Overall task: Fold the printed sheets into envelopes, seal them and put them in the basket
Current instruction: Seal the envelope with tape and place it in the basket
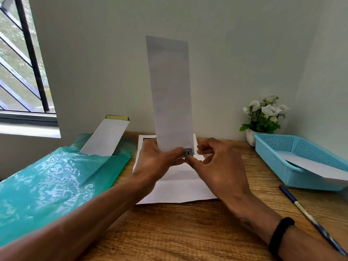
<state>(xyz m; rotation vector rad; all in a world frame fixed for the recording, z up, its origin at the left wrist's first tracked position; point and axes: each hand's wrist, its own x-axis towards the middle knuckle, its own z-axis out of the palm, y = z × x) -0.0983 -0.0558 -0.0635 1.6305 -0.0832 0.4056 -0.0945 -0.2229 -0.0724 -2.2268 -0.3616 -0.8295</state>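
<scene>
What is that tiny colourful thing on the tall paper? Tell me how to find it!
Start at the wooden table, then find the tall white envelope held upright in the middle by the left hand. Look at its bottom right corner, where the right hand meets it. There sits a small sticker, the only patterned, colourful spot on all that plain white paper.

Matt paper envelope (170, 95), seemingly wood-grain desk (188, 232)

Single head-worn wide-angle view, set above the near edge of the bench (188, 232), facing forward and down toward the rear wall (235, 53). Close range: both forearms enter from the bottom of the frame. Window (20, 63) at left margin, basket (301, 166) at right.
</scene>
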